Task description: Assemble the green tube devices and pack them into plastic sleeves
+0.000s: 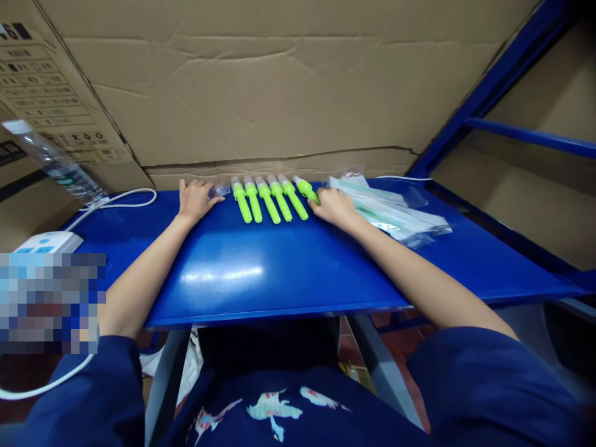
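Observation:
Several bright green plastic sticks (267, 202), each with a clear tip and some with a small side loop, lie side by side in a row on the blue table (261, 267). My right hand (333, 206) has its fingers closed on the lower end of the rightmost green stick (306, 188), which is tilted at the end of the row. To the left, my left hand (193, 202) rests on the table with fingers spread. Small clear plastic pieces (220, 191) lie between its thumb and fingers; it touches them, partly covering them.
Right of my right hand lies a pile of clear and white plastic sleeves (400, 211). A water bottle (60, 167), a white cable (135, 197) and a power strip (49, 242) are at left. Cardboard (279, 93) walls the back; a blue metal frame (484, 81) rises at right.

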`<state>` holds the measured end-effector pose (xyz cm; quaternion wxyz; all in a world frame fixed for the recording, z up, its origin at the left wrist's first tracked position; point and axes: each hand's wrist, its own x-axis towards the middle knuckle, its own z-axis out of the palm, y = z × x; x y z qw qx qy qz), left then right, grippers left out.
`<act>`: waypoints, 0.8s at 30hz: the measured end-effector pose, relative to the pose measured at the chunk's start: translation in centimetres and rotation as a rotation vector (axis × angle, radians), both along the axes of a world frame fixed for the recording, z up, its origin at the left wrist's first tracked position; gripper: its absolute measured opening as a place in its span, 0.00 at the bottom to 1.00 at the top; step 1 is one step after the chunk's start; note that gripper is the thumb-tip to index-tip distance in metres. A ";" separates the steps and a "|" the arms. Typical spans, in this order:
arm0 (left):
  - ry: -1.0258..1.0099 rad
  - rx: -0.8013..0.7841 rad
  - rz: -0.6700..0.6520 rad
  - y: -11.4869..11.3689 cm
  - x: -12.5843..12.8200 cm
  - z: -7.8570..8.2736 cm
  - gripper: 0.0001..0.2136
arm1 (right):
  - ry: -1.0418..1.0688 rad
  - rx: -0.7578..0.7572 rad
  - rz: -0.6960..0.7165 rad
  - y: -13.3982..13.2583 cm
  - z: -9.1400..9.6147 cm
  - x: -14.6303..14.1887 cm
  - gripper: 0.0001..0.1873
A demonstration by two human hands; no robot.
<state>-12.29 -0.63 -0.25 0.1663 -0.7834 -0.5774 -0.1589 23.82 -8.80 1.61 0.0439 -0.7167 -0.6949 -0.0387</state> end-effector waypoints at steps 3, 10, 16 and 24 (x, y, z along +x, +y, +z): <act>-0.041 0.092 -0.011 -0.4 0.5 0.3 0.22 | 0.047 0.103 0.011 -0.2 0.3 -0.1 0.24; -0.022 0.082 -0.172 -2.6 3.9 1.1 0.21 | 0.210 0.256 0.326 -0.1 -0.5 -0.3 0.22; 0.018 0.062 -0.217 -3.6 5.3 1.2 0.23 | 0.195 0.342 0.475 -0.2 -1.1 -0.4 0.21; 0.067 0.151 -0.353 -3.4 4.8 1.1 0.21 | 0.128 0.393 0.527 0.2 -1.2 0.1 0.20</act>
